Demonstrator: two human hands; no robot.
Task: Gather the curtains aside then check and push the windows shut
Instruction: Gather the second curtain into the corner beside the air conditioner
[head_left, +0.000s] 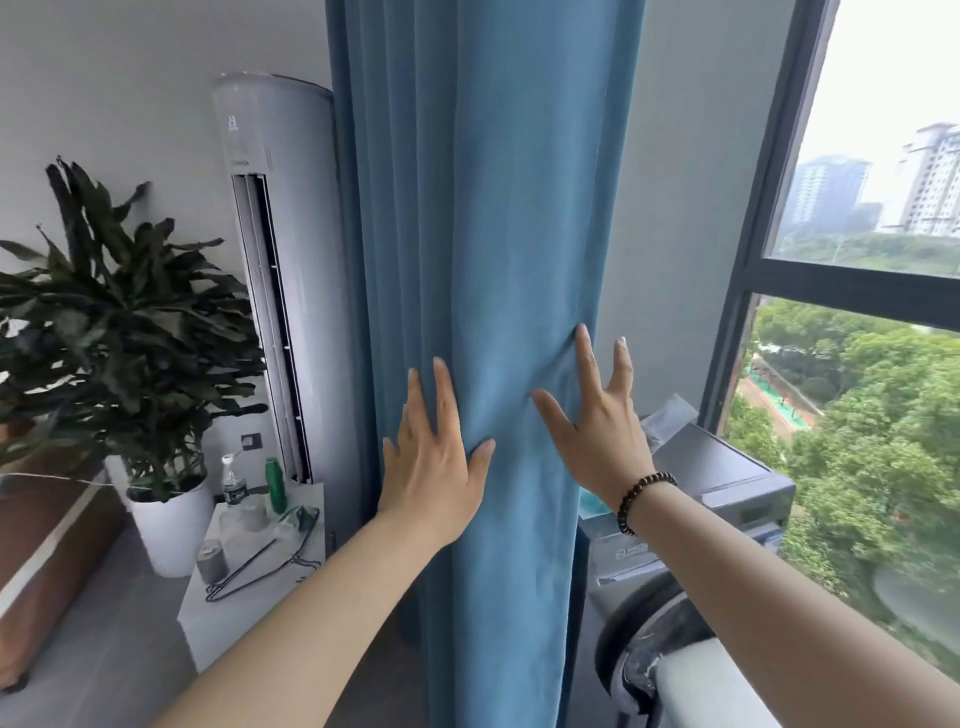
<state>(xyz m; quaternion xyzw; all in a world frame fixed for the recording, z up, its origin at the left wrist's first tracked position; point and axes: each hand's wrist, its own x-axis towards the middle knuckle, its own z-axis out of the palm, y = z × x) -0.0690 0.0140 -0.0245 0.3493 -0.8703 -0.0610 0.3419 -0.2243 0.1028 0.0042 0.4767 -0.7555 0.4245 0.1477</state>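
Now we press our left hand (434, 467) and right hand (597, 431), fingers spread flat and gripping nothing, against the blue curtain (483, 234) bunched beside the window (857, 338), whose checking remains.

Pretty clearly someone's apartment, high up in a tower block. There's a tall floor-standing air conditioner (283, 260) in the corner, a leafy potted plant (124, 322) in a white pot beside it, and a small white side table (254, 577) with a water bottle (232, 480), a green bottle (275, 483) and a wire hanger (260, 561) dumped on it. A heavy blue curtain (483, 234) hangs bunched next to a big dark-framed window (769, 208), and a front-loading washing machine (691, 525) sits right under the glass. Outside you're looking down on treetops and other high-rises (930, 182), so it's well above street level.
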